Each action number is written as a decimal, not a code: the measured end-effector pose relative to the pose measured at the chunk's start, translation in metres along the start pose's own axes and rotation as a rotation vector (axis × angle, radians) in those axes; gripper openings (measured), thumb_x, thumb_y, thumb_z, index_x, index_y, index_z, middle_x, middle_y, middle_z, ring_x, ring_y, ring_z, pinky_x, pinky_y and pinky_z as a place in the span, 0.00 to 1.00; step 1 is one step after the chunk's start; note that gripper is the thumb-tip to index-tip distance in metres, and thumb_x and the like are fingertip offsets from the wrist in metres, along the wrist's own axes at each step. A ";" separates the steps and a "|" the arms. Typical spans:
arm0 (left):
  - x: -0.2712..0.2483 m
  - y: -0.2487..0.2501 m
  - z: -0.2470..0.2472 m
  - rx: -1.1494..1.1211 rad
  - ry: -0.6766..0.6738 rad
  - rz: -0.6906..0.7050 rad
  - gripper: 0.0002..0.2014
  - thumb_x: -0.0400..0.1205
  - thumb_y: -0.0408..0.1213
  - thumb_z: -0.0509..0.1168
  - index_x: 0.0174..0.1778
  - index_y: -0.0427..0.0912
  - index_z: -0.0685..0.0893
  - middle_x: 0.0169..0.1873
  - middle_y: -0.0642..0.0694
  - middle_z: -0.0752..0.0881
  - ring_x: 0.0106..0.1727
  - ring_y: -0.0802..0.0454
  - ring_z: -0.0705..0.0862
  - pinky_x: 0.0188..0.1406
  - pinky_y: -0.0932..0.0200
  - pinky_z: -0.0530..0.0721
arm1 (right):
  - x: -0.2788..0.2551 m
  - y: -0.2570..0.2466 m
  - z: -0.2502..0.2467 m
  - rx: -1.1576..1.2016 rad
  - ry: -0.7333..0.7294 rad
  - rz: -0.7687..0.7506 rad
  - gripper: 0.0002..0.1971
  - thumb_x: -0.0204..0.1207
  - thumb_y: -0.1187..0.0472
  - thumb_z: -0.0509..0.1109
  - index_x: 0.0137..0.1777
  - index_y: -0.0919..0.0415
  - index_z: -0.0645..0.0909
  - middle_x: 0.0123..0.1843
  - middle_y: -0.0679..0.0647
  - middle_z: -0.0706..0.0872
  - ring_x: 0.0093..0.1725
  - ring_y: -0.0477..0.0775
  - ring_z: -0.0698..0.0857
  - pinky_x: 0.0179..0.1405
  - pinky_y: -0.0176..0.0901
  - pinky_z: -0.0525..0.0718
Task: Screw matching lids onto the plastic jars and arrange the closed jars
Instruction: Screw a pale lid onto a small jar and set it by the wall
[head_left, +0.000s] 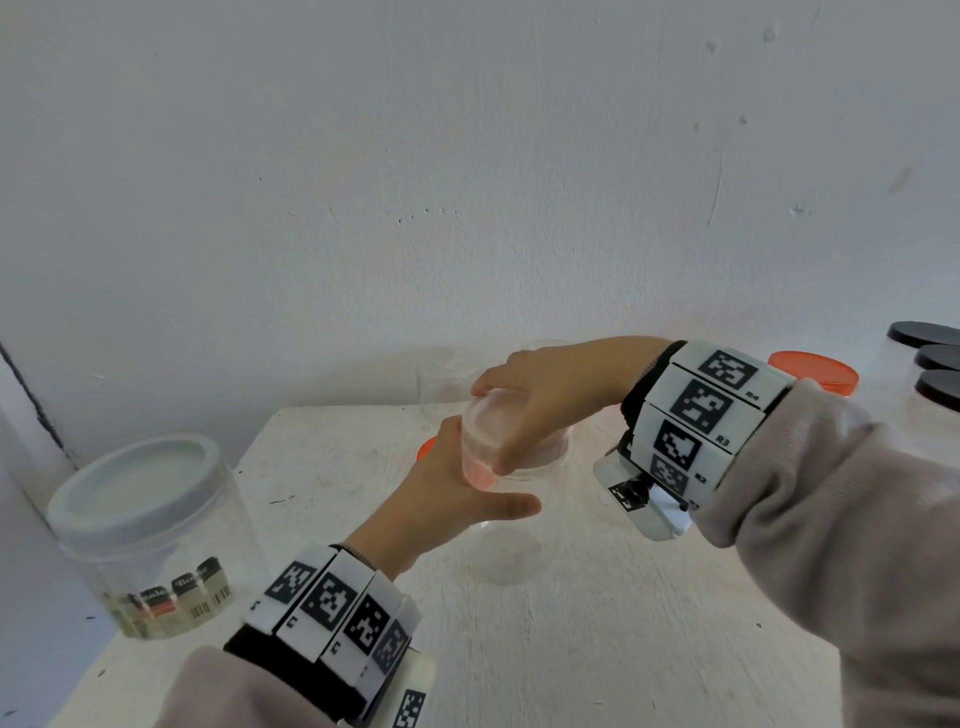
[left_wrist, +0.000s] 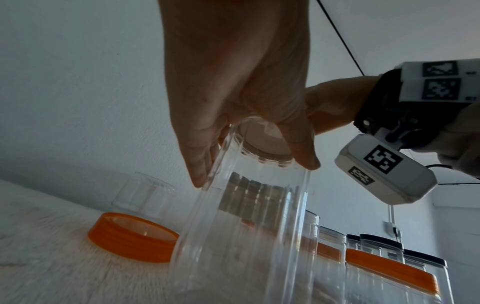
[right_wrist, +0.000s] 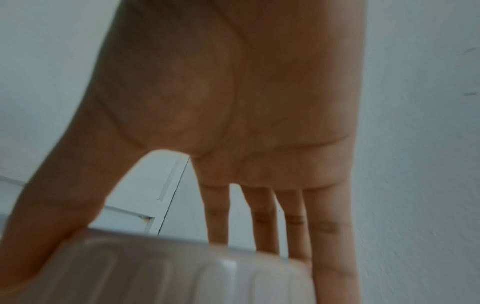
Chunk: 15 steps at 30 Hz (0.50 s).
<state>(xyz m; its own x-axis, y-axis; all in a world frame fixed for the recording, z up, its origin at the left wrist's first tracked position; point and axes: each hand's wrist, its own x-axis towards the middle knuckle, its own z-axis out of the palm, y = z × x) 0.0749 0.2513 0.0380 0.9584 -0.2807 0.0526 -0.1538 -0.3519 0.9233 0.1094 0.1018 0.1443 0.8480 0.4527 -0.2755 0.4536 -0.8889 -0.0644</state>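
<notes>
The left hand (head_left: 447, 499) wraps round the tall clear plastic jar (head_left: 506, 525) so it stays put, while the right hand (head_left: 540, 400) grips the see-through round lid (head_left: 491, 421) on top to twist it.

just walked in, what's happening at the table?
A person is capping a clear jar that stands on the white table. The left hand grips the jar near its top while the right hand holds a clear lid on its mouth from above. How far the lid is screwed on can't be told. A loose orange lid lies behind the jar, and closed jars with orange and black lids stand in a group to the right.
</notes>
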 end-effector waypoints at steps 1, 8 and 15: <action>0.001 0.000 0.000 0.002 0.000 0.001 0.51 0.63 0.45 0.84 0.78 0.55 0.60 0.67 0.58 0.76 0.68 0.56 0.76 0.69 0.48 0.79 | -0.001 0.001 0.001 0.010 0.013 -0.005 0.42 0.63 0.30 0.73 0.77 0.37 0.63 0.62 0.39 0.71 0.64 0.50 0.74 0.55 0.46 0.73; 0.002 -0.003 0.003 0.042 0.040 -0.002 0.49 0.61 0.49 0.84 0.75 0.56 0.62 0.61 0.65 0.75 0.62 0.64 0.77 0.53 0.65 0.79 | -0.003 0.006 0.014 0.082 0.125 -0.047 0.41 0.66 0.31 0.71 0.78 0.43 0.66 0.60 0.43 0.72 0.59 0.48 0.74 0.49 0.41 0.74; -0.001 -0.003 0.008 0.042 0.104 0.009 0.47 0.60 0.50 0.84 0.71 0.59 0.65 0.60 0.67 0.76 0.60 0.67 0.77 0.49 0.68 0.76 | -0.007 0.007 0.031 0.073 0.239 -0.068 0.36 0.72 0.32 0.66 0.77 0.45 0.66 0.60 0.48 0.70 0.63 0.52 0.67 0.51 0.46 0.69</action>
<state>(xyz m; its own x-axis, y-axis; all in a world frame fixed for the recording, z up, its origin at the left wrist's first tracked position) 0.0728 0.2454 0.0323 0.9763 -0.1908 0.1024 -0.1708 -0.3874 0.9060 0.0982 0.0905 0.1156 0.8609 0.5077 -0.0345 0.4982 -0.8547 -0.1460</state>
